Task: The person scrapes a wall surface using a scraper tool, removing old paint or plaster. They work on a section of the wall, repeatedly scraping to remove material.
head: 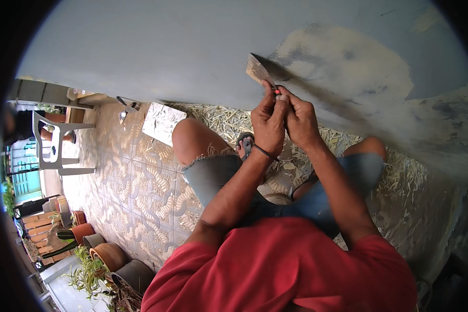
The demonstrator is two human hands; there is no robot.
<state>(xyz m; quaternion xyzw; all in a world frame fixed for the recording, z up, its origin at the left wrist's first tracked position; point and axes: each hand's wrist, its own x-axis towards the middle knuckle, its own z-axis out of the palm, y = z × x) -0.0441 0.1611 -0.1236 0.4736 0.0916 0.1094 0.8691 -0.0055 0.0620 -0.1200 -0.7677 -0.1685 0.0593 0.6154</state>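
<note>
Both my hands meet on the handle end of a putty knife (pixel 260 71), whose wide metal blade has pale residue on it. My left hand (pixel 270 121) is on the left, fingers closed near the blade's base. My right hand (pixel 301 117) closes on the handle from the right; the fingers hide most of the handle. A bit of red shows between them. The blade's tip is close to the grey-blue wall (pixel 160 50); whether it touches I cannot tell. To its right the wall has a large pale patch (pixel 351 66) with bare, scraped-looking areas.
Pale flakes (pixel 222 119) cover the floor along the wall, around my feet. A white board (pixel 164 123) lies left of my knee. Farther left stand a white plastic chair (pixel 58 144) and a person's bare legs (pixel 54 134). Potted plants (pixel 109 255) line the lower left of the tiled floor.
</note>
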